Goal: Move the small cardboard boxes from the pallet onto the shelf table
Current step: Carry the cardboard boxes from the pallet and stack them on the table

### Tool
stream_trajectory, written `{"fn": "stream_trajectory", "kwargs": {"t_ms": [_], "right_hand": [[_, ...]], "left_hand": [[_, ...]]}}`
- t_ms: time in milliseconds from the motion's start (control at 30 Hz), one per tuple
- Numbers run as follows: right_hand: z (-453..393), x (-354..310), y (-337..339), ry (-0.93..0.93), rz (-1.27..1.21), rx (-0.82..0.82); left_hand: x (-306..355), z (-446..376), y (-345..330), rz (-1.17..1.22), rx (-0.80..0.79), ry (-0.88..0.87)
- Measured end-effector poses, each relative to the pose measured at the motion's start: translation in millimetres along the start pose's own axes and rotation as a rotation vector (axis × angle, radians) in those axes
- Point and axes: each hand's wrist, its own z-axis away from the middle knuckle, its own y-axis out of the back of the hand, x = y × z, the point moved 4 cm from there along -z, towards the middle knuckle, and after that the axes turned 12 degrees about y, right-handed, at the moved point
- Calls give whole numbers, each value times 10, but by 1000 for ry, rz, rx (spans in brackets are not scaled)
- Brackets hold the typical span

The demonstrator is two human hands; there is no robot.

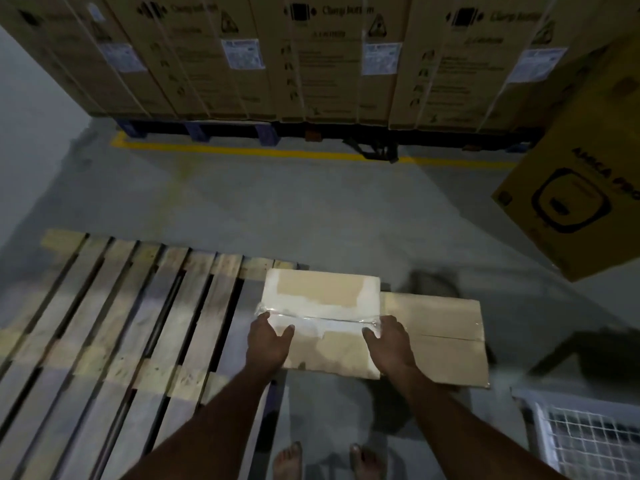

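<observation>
Bare feet (325, 460): at the bottom edge of the view, on the grey floor (242, 202), nearer the camera than the held box.
Wire mesh surface (585, 441): bottom right corner, right of the feet; what it belongs to cannot be told.
Left hand (268, 342): grasps the left side of the held box, thumb lying on the top face, fingers wrapped over the left edge.
Right hand (389, 341): grasps the right side of the same box, thumb on top, fingers hidden past the edge.
Held box (322, 320): a small cardboard box between the two hands, clear tape along its top seam, pale patches on the far half of the lid. It sits just off the right end of the pallet; whether it rests on anything cannot be told.
Second box (436, 337): a plain cardboard box touching or just beside the held box on its right, lower, partly behind the right hand.
Pallet (114, 327): bare wooden slats left of the held box, running off the left and bottom edges.
Yellow carton (581, 188): large, printed in black, right of and beyond the held box, tilted in view.
Yellow line (277, 152): painted on the floor, well beyond the held box.
Tall cartons (311, 57): a strapped row with white labels on dark pallets, farthest from the held box, behind the yellow line.
</observation>
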Motion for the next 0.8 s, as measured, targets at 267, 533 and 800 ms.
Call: {"fn": "stream_trajectory", "kwargs": {"t_ms": [267, 533, 800], "right_hand": [[-207, 476, -638, -234, -49, -1], [-120, -34, -347, -101, -116, 183], [252, -1339, 902, -15, -335, 520]], "left_hand": [[-563, -516, -120, 95, -127, 198], [-223, -452, 275, 217, -226, 46], [974, 199, 1282, 444, -117, -231]]}}
